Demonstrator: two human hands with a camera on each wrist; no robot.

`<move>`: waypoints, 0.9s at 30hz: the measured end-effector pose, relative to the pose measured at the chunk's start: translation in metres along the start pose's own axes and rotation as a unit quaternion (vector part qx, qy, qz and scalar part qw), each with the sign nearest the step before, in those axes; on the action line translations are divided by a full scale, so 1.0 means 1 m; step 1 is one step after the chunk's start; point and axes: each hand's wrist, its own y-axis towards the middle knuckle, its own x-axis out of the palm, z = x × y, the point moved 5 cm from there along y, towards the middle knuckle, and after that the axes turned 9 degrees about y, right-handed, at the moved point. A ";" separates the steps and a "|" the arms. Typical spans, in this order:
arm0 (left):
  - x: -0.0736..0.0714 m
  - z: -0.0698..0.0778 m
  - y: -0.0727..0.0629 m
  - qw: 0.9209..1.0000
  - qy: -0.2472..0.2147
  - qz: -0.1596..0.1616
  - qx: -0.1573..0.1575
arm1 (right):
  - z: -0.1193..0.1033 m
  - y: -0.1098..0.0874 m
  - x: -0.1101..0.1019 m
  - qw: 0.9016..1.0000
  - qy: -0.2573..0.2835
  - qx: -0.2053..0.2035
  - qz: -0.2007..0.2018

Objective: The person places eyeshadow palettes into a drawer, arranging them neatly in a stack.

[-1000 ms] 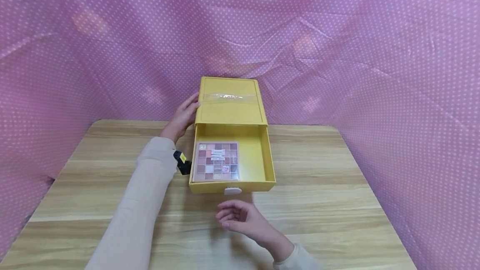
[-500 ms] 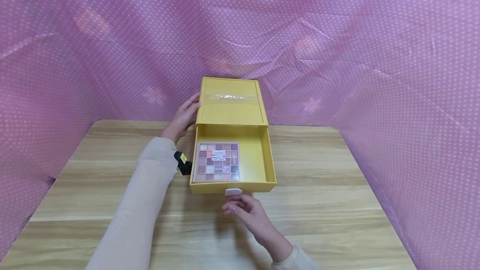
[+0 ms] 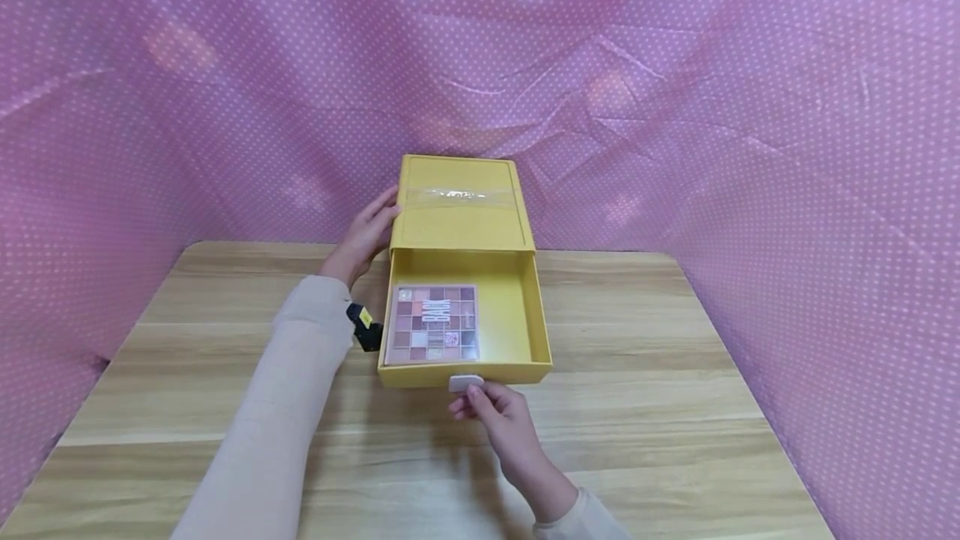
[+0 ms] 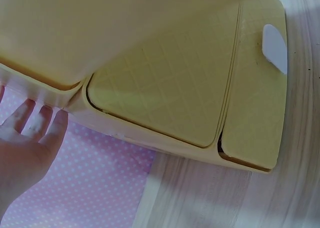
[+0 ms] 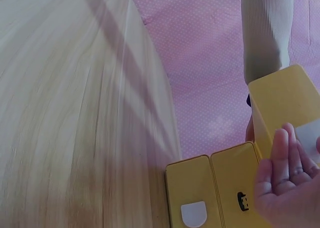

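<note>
A yellow drawer box (image 3: 463, 227) stands at the back of the table, its top drawer (image 3: 510, 332) pulled out toward me. In the drawer's left side lies a square eyeshadow palette (image 3: 435, 327) with a clear lid. My left hand (image 3: 367, 232) rests against the box's left side; the left wrist view shows its fingers extended and touching that wall. My right hand (image 3: 506, 432) is at the white drawer handle (image 3: 460, 383), its thumb over the front and its fingers curled behind and below. The right wrist view shows these fingers (image 5: 281, 153) beside the white handle.
Below the open drawer are shut lower drawers (image 4: 165, 77), one with a white handle (image 5: 194, 214) and one with a black fitting (image 5: 243, 201). A black wrist device (image 3: 365, 326) is by the left sleeve. Pink dotted cloth (image 3: 675, 107) surrounds the wooden table (image 3: 637, 407).
My right hand has moved up to the drawer handle, and its thumb now overlaps it. The left hand, drawer and palette have stayed in place.
</note>
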 end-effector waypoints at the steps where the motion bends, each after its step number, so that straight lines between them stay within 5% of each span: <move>1: 0.000 0.000 0.000 1.000 -0.001 0.000 0.001 | -0.001 0.000 0.000 1.000 0.003 -0.003 0.005; 5: 0.000 0.001 -0.001 1.000 0.001 0.000 0.001 | -0.003 0.002 -0.001 0.999 0.000 -0.038 0.010; 12: 0.000 0.001 -0.002 1.000 0.006 0.003 -0.001 | 0.057 0.032 -0.033 0.991 -0.006 -0.127 -0.036; 19: -0.002 0.000 -0.001 1.000 0.011 0.003 0.002 | -0.007 0.020 0.002 0.999 -0.018 -0.031 0.023; 24: -0.001 0.001 -0.001 1.000 0.012 0.005 -0.001 | 0.006 0.036 -0.007 0.997 -0.017 -0.069 0.001; 27: -0.001 0.001 0.000 1.000 0.010 0.006 -0.002 | 0.006 0.043 -0.008 0.998 -0.022 -0.053 0.010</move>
